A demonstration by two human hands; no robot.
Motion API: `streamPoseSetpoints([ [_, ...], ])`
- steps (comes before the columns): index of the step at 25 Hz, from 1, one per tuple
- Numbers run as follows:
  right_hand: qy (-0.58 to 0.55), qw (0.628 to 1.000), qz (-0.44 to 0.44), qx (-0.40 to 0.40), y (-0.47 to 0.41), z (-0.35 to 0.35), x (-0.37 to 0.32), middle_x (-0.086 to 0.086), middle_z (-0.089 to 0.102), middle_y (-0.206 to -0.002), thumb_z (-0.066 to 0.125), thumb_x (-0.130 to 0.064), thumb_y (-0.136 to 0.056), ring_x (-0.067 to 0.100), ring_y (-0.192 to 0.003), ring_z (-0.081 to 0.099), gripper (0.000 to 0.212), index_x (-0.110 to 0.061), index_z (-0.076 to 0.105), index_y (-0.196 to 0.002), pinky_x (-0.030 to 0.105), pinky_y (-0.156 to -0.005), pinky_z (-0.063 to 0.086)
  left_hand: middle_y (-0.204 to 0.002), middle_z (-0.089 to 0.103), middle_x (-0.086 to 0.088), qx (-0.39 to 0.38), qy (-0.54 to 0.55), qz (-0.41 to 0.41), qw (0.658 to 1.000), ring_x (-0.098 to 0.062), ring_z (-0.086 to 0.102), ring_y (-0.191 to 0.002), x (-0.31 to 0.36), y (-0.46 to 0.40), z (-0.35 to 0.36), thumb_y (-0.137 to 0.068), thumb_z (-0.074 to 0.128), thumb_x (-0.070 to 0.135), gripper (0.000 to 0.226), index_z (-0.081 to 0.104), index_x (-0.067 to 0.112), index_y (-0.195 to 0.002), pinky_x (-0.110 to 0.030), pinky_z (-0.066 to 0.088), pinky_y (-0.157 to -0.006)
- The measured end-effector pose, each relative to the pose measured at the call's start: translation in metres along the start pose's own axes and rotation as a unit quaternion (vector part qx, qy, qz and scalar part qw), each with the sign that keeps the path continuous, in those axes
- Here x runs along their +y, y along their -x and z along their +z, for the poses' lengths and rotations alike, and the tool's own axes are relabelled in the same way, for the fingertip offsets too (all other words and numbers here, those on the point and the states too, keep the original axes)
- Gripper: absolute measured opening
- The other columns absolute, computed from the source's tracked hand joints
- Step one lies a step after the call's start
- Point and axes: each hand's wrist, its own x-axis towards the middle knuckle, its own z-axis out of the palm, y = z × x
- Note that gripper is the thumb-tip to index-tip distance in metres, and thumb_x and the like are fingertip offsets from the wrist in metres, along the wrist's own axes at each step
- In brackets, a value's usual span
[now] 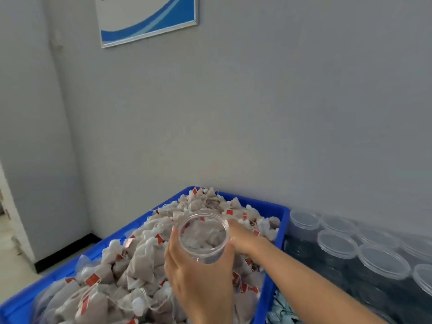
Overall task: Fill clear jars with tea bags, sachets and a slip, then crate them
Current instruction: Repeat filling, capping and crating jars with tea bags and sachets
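My left hand (pixel 196 274) grips a clear jar (pixel 203 237) from below, mouth up, over a blue crate (pixel 281 226) heaped with brownish tea bags (pixel 131 265) that carry red tags. A few tea bags lie inside the jar. My right hand (pixel 240 238) reaches into the heap just behind and right of the jar; its fingers are hidden by the jar and the bags, so what they hold cannot be seen.
Several empty clear jars (pixel 364 249) stand packed together right of the crate. Pale blue sachets (pixel 281 311) lie at the bottom between crate and jars. A grey wall with a framed blue-and-white sign (pixel 147 17) rises behind.
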Motion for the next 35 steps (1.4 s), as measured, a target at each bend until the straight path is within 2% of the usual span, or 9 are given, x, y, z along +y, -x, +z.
streamPoseSetpoints([
  [4, -0.046, 0.996, 0.066, 0.037, -0.017, 0.010, 0.009, 0.006, 0.061, -0.108, 0.047, -0.022, -0.098, 0.020, -0.097, 0.059, 0.017, -0.018, 0.060, -0.108, 0.038, -0.096, 0.047, -0.142, 0.046, -0.008, -0.010, 0.003, 0.038, 0.999, -0.027, 0.040, -0.132, -0.001, 0.004, 0.005, -0.045, 0.094, 0.029, 0.116, 0.037, 0.018, -0.145, -0.048, 0.041, -0.104],
  [8, 0.037, 0.992, 0.009, 0.120, 0.022, -0.051, 0.000, -0.008, 0.057, -0.069, 0.052, -0.011, -0.091, 0.013, -0.069, 0.058, 0.026, -0.025, 0.056, -0.069, 0.015, -0.054, 0.038, -0.136, 0.045, 0.010, -0.106, 0.056, 0.042, 0.992, -0.012, 0.044, -0.124, -0.006, 0.011, 0.010, -0.045, 0.089, 0.044, 0.117, 0.029, 0.034, -0.145, -0.038, 0.043, -0.102],
  [10, 0.028, 0.985, 0.000, 0.168, 0.056, -0.093, -0.007, -0.008, 0.054, -0.061, 0.055, -0.004, -0.084, 0.013, -0.062, 0.054, 0.030, -0.022, 0.051, -0.060, 0.013, -0.049, 0.034, -0.131, 0.042, 0.019, -0.166, 0.078, 0.022, 0.983, -0.006, 0.044, -0.119, -0.007, 0.016, 0.011, -0.047, 0.087, 0.051, 0.114, 0.027, 0.041, -0.143, -0.035, 0.042, -0.101],
  [14, -0.016, 0.981, -0.052, 0.184, 0.128, -0.160, -0.029, 0.010, 0.068, -0.080, 0.069, 0.000, -0.078, 0.024, -0.077, 0.065, 0.011, -0.003, 0.068, -0.088, 0.033, -0.071, 0.055, -0.140, 0.042, 0.016, -0.224, 0.063, 0.043, 0.972, -0.008, 0.042, -0.126, -0.007, 0.023, 0.012, -0.052, 0.087, 0.053, 0.110, 0.028, 0.041, -0.143, -0.033, 0.039, -0.105],
  [18, 0.041, 0.981, -0.114, 0.152, 0.182, -0.172, -0.067, -0.014, 0.066, -0.075, 0.074, -0.011, -0.076, -0.002, -0.066, 0.059, 0.019, -0.026, 0.067, -0.086, 0.009, -0.063, 0.045, -0.137, 0.042, 0.021, -0.297, 0.044, 0.089, 0.950, -0.003, 0.043, -0.124, 0.003, 0.028, 0.007, -0.054, 0.085, 0.055, 0.102, 0.030, 0.045, -0.139, -0.027, 0.041, -0.100],
  [21, 0.067, 0.986, -0.101, 0.118, 0.208, -0.169, -0.082, -0.015, 0.065, -0.078, 0.071, -0.010, -0.079, -0.003, -0.063, 0.059, 0.025, -0.027, 0.069, -0.098, 0.011, -0.067, 0.047, -0.120, 0.050, 0.028, -0.366, 0.040, 0.103, 0.924, 0.008, 0.050, -0.107, 0.019, 0.028, -0.002, -0.055, 0.087, 0.050, 0.080, 0.040, 0.054, -0.119, -0.011, 0.040, -0.082],
  [27, 0.066, 0.988, -0.084, 0.113, 0.253, -0.168, -0.088, -0.012, 0.070, -0.090, 0.067, -0.018, -0.086, -0.007, -0.082, 0.060, 0.014, -0.029, 0.070, -0.094, 0.004, -0.073, 0.042, -0.114, 0.047, 0.027, -0.459, 0.024, 0.075, 0.885, 0.016, 0.051, -0.095, 0.026, 0.082, -0.058, -0.052, 0.087, 0.047, 0.080, 0.029, 0.062, -0.106, -0.003, 0.043, -0.064],
  [32, 0.156, 0.978, -0.079, -0.115, 0.249, -0.098, -0.103, -0.014, 0.067, -0.107, 0.058, -0.029, -0.092, -0.002, -0.094, 0.060, 0.020, -0.029, 0.066, -0.110, 0.017, -0.083, 0.048, -0.122, 0.046, 0.029, -0.449, -0.004, -0.003, 0.893, 0.011, 0.045, -0.116, -0.004, 0.137, -0.096, -0.037, 0.076, 0.070, 0.102, 0.027, 0.055, -0.126, -0.014, 0.042, -0.093],
  [35, 0.183, 0.955, -0.084, -0.219, 0.222, -0.040, -0.117, -0.003, 0.063, -0.120, 0.057, -0.024, -0.093, 0.010, -0.100, 0.059, 0.029, -0.022, 0.061, -0.122, 0.029, -0.089, 0.050, -0.111, 0.046, 0.028, -0.448, -0.072, 0.000, 0.891, 0.021, 0.046, -0.101, -0.007, 0.132, -0.092, -0.047, 0.080, 0.064, 0.100, 0.032, 0.042, -0.132, -0.005, 0.040, -0.080],
])
